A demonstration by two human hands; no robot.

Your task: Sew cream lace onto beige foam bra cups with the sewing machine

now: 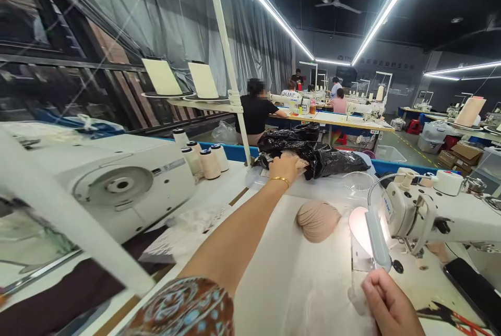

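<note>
My left hand (285,167), with a gold bracelet at the wrist, reaches forward into the mouth of a crumpled black plastic bag (338,161). Its fingers are curled over a beige fabric piece (300,163), and the fingertips are partly hidden. The bag lies on a clear plastic tub (354,187). Closer to me, a pleated beige fabric cup (318,221) rests on the white table (301,278). My right hand (391,302) is closed at the lower right, thumb against the curled fingers; what it holds, if anything, is hidden. It is just below a lit lamp (378,239).
A white sewing machine (442,211) stands at the right, beside a black phone (475,291) and red-handled snippers (450,318). Another machine (117,184) and several thread cones (210,164) are at the left. A thread-stand pole (240,127) rises near the bag. People sit farther back.
</note>
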